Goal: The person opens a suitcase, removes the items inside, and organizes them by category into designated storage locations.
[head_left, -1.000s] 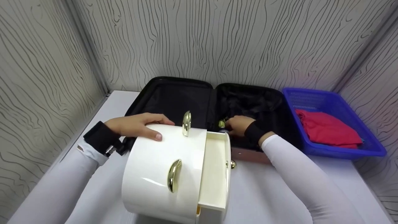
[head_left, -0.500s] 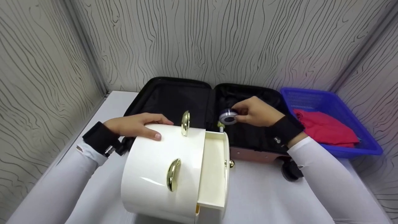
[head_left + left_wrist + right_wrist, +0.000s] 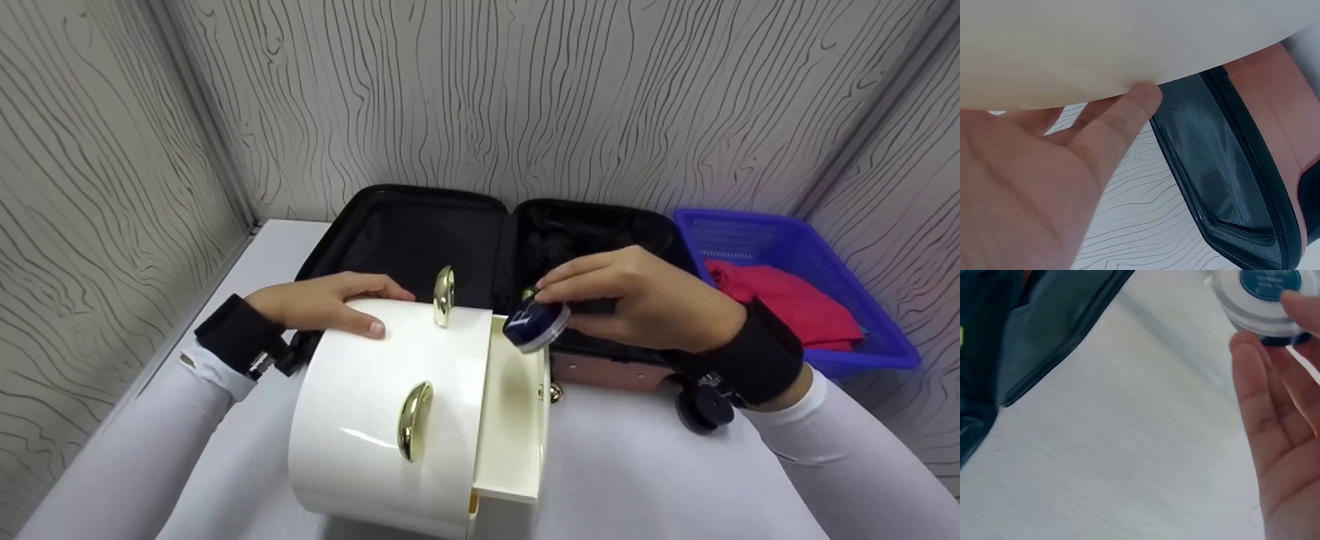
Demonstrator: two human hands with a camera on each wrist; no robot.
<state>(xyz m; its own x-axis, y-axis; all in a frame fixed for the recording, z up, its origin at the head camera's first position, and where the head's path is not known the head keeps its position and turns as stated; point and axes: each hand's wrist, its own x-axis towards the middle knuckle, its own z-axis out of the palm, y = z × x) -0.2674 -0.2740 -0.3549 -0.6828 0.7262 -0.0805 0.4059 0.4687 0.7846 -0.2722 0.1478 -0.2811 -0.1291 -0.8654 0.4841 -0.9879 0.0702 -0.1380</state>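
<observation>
Between the fingertips and thumb of my right hand (image 3: 637, 300) is a small cream jar (image 3: 534, 324) with a dark blue top and a clear-white edge. It is tilted above the open drawer (image 3: 510, 427) of a glossy white storage box (image 3: 382, 405) with gold handles. The right wrist view shows the jar's pale base with a round blue label (image 3: 1270, 282). My left hand (image 3: 330, 301) rests on the far left edge of the box, thumb on its curved surface. In the left wrist view the thumb (image 3: 1123, 121) lies against the box's edge.
An open suitcase (image 3: 431, 240) with black lining and a pink shell lies behind the box. One of its black wheels (image 3: 703, 409) points toward the front. At the right stands a blue basket (image 3: 817, 247) with red cloth (image 3: 784, 304) in it. A patterned wall rises behind.
My right hand has come up out of the suitcase with the cream jar and moved it toward me, over the drawer. The left hand has stayed on the box.
</observation>
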